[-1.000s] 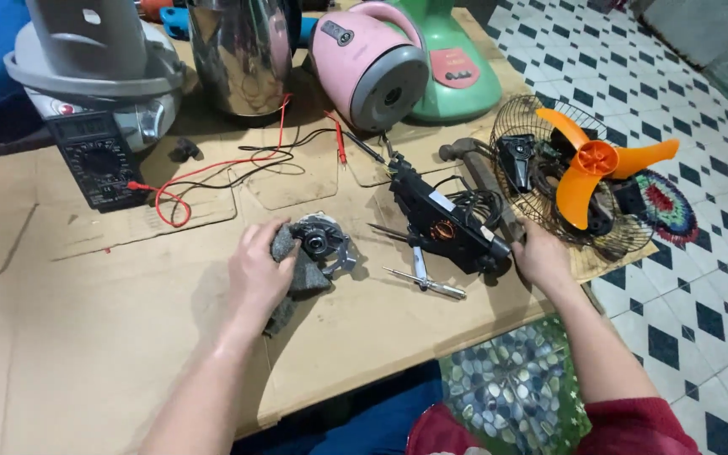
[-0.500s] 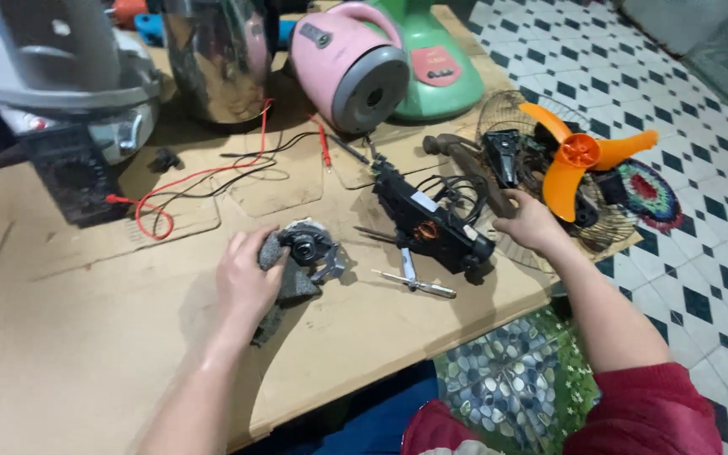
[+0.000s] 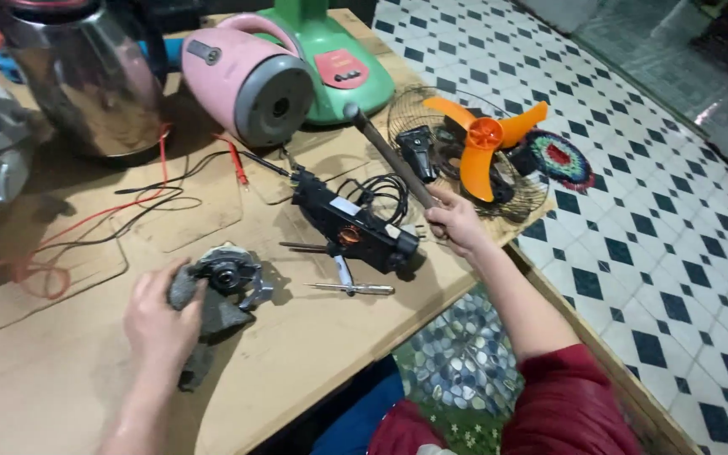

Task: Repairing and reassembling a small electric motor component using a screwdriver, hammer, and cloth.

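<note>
Left hand (image 3: 160,324) rests on a grey metal motor part with a round black centre (image 3: 225,282), which lies on a dark grey rag (image 3: 204,324) on the wooden table (image 3: 313,354); fingers curled loosely over the rag and the part's left edge, not closed around it. Right hand (image 3: 457,221) grips the lower end of a dark wooden hammer handle (image 3: 389,156), fingers closed around it; the handle slants up and away toward the rear of the table, its far end near the green plastic fan base (image 3: 339,67). The hammer's head is hidden by the hand. Just left of the right hand: a black plastic switch housing with an orange knob (image 3: 351,232), with black cable (image 3: 385,194) coiled behind it. A thin screwdriver (image 3: 355,288) lies in front of the housing. Beyond the right hand: orange three-blade fan propeller (image 3: 484,143) on a round wire fan guard (image 3: 414,114). Rear of table: pink kettle lying on its side (image 3: 246,80), shiny steel kettle (image 3: 86,80), red and black test leads (image 3: 162,181).
</note>
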